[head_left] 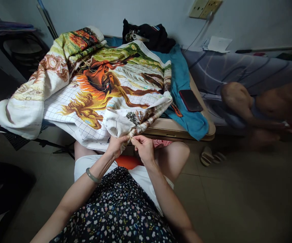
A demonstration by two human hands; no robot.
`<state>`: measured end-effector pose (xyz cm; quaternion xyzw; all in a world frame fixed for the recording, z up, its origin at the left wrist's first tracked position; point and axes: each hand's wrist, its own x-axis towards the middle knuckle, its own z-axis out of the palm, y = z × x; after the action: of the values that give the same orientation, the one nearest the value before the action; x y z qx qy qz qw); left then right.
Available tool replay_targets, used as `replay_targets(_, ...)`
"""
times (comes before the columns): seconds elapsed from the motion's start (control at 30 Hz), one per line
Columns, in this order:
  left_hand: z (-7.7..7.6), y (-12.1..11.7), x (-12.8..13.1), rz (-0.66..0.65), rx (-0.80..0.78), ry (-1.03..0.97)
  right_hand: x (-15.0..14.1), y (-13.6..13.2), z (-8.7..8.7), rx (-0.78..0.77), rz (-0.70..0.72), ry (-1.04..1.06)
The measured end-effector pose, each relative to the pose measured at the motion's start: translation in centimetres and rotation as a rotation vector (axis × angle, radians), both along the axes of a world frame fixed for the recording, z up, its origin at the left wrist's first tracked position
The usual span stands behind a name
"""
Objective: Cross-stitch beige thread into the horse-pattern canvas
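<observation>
A large cross-stitch cloth (125, 76) with a horse design and printed grid is draped over the table, its left part folded up and its right edge rolled. My left hand (118, 145) is closed on the near edge of this cloth, thumb on top, just above my lap. Close beside it, my right hand (144, 146) is pinched at the same edge, thumb against forefinger. Whatever is between those fingertips is too small to make out. Loose yellow threads (86, 65) lie on the cloth near the orange stitching.
A phone (191, 100) and orange-handled scissors (176, 109) lie on a teal cloth (178, 67) at the table's right. Black fabric (151, 36) is heaped at the back. Another person (257, 104) sits at the right, partly blurred. Slippers (208, 156) are on the floor.
</observation>
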<state>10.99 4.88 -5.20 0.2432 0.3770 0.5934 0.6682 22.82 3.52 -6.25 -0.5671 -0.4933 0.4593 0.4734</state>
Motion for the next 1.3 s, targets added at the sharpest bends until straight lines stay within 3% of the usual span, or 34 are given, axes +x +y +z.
replay_targets(0.37, -0.56, -0.21, 0.21, 0.045, 0.014, 0.03, -0.23, -0.16, 0.42, -0.041, -0.016, 0.017)
replay_targets(0.6, -0.56, -0.27, 0.12, 0.024, -0.088, 0.045, -0.46, -0.16, 0.31, -0.029, -0.032, 0.033)
replay_targets(1.3, -0.45, -0.16, 0.22, 0.016, 0.031, -0.012, -0.12, 0.0, 0.34, -0.008, -0.008, 0.002)
